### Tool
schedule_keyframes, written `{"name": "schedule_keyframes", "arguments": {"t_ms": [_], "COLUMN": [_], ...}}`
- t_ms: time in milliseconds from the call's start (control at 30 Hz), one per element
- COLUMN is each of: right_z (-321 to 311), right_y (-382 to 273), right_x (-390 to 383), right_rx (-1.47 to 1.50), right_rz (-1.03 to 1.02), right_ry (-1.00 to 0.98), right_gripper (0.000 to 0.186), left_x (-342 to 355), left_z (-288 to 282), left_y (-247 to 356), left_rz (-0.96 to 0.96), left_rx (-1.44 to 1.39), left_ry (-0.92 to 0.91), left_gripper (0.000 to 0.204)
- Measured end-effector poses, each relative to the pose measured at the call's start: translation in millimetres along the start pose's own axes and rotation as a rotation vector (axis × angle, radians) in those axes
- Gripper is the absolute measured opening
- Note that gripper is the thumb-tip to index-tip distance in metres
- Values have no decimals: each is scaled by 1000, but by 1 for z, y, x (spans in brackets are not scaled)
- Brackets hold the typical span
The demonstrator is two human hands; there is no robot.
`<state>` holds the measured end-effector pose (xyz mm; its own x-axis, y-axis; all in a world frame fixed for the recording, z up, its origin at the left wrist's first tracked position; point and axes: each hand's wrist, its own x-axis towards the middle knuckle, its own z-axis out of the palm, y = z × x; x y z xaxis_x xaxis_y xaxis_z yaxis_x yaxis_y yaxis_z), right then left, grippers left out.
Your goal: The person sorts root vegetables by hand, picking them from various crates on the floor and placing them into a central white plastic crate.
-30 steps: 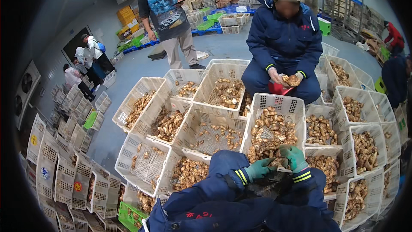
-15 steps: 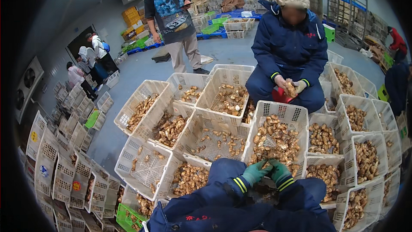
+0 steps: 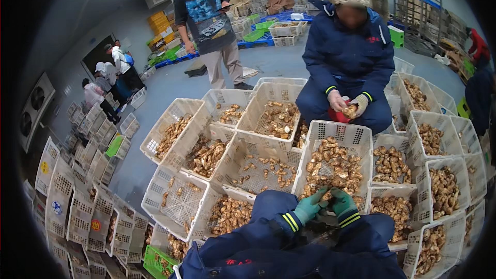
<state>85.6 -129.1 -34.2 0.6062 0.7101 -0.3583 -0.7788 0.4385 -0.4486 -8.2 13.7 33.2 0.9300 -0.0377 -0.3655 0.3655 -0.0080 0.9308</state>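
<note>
Both green-gloved hands meet at the near end of a white crate (image 3: 365,160) filled with brown mushrooms (image 3: 336,163). My left hand (image 3: 309,205) and my right hand (image 3: 342,202) are closed around a mushroom (image 3: 325,195), mostly hidden by the gloves. Other crates stand close around, among them a sparsely filled one (image 3: 258,181) to the left and fuller ones with mushrooms (image 3: 390,215) to the right.
A co-worker in navy (image 3: 346,57) sits opposite, handling a mushroom. A standing person (image 3: 206,26) holds a dark flat object. More people (image 3: 108,77) are at back left. Stacked crates (image 3: 77,196) line the left; a metal rack (image 3: 413,5) stands at back right.
My hands have drawn together from slightly apart and shifted a little left, still around a mushroom. The co-worker's hands have turned the mushroom they hold. The view has tilted slightly.
</note>
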Motion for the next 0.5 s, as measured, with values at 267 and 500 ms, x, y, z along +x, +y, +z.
{"name": "schedule_keyframes", "arguments": {"t_ms": [267, 500], "right_z": [-22, 22], "right_y": [-11, -6], "right_x": [-3, -22], "right_rx": [-757, -932], "right_rz": [-435, -466], "right_ry": [258, 278], "right_gripper": [23, 22], "left_x": [45, 3], "left_z": [7, 5], "left_y": [-74, -10], "left_rz": [107, 16], "left_rx": [-95, 199], "left_ry": [121, 51], "left_gripper": [69, 44]}}
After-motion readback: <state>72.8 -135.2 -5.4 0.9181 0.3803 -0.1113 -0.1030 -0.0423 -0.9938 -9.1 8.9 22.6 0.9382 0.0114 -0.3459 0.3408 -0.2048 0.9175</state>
